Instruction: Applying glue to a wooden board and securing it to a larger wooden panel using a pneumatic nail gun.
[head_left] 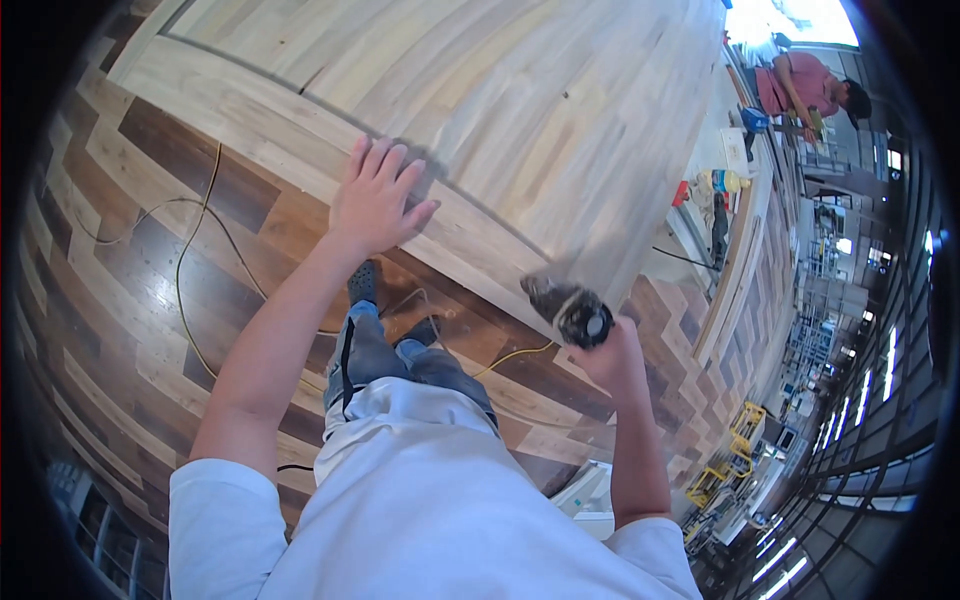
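Observation:
A large pale wood panel (540,120) lies in front of me, with a raised frame border (250,105) along its near edge. My left hand (378,200) rests flat on that border, fingers spread and pointing away from me. In my right hand (612,358) is a dark, dusty power tool (575,310), perhaps a sander, gripped at its near end. Its front end sits over the panel's near right corner; whether it touches the wood I cannot tell. Most of my right fingers are hidden behind the tool.
A yellow cord (181,270) loops over the patterned wood floor (120,330) by my feet (362,282). Bottles, a blue item (755,119) and other clutter lie on a surface to the right. Beyond, another person in a pink shirt (803,85) works. Yellow racks (742,440) stand at lower right.

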